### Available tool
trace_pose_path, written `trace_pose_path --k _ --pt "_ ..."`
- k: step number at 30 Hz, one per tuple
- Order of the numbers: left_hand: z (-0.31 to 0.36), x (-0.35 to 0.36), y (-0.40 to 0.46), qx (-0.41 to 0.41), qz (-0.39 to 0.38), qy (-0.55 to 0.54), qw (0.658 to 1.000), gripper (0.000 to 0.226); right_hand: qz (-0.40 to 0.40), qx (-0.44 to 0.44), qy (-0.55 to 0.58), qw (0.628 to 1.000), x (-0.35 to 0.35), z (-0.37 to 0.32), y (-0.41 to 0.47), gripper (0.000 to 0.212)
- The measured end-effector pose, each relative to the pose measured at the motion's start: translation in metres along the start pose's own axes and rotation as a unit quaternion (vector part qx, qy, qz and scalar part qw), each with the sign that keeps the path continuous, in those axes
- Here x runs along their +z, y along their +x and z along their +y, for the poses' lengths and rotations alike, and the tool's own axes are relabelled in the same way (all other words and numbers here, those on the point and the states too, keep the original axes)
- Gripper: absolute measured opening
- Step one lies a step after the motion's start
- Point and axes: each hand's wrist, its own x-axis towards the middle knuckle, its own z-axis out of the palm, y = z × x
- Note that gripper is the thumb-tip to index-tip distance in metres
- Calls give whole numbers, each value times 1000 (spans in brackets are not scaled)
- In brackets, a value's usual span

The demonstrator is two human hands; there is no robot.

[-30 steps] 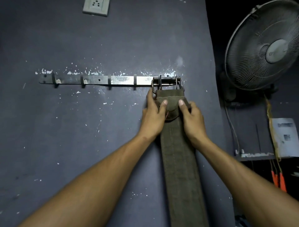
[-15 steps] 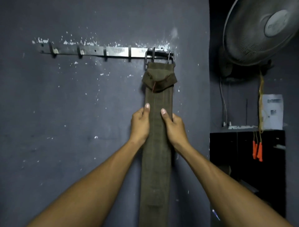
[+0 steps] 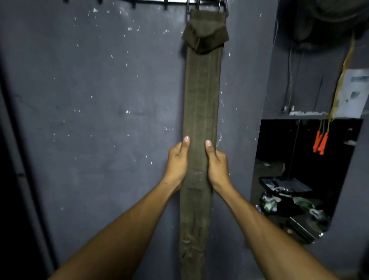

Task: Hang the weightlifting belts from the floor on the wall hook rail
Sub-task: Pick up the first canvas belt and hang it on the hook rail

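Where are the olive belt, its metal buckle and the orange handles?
olive belt (image 3: 201, 96), head view, middle of the hanging strap.
metal buckle (image 3: 219, 4), head view, right prong at the rail.
orange handles (image 3: 320, 142), head view, handle bodies hanging at right.

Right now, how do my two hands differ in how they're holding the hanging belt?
1. The left hand grips the olive weightlifting belt on its left edge; the right hand grips the right edge.
2. The left hand's thumb tip sits slightly higher on the belt than the right hand's.
Shared: both clasp the belt at about mid-length, thumbs on the front pointing up, while it hangs from the wall hook rail.
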Motion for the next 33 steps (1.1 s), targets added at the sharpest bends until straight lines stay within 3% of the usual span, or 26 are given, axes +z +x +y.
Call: trace_pose_path --k 6,8,10,13,16,20,24,29,31,33 --pt "-116 -39 -93 -158 -10 40 987 37 -64 122 -97 986 -37 101 -89 37" --pt "-135 -41 -115 -176 12 58 983 37 -50 144 -91 984 -39 117 -106 39" --pt "-135 -37 -125 -178 44 68 981 36 -29 131 -91 987 -39 119 -113 45" --pt "-122 -32 -133 -176 33 65 982 35 -27 123 -86 988 -41 114 -116 33" --pt "-116 -36 -160 -188 17 58 980 35 -64 148 -55 985 -50 118 -139 30" --pt "-138 -57 -224 -256 -41 85 962 32 -150 210 -93 962 -77 144 -207 49" --pt "-151 -70 -265 -279 -28 99 955 27 -180 214 -137 950 -89 154 -243 27" --pt "-157 -74 -273 -277 -25 130 952 34 -175 198 -169 949 -92 145 -258 46" --pt "-161 -75 -289 -275 -38 124 953 39 -179 209 -222 935 -100 152 -273 44" --pt "-163 -78 -313 -286 -23 127 950 55 -223 252 -300 893 -113 166 -293 39"
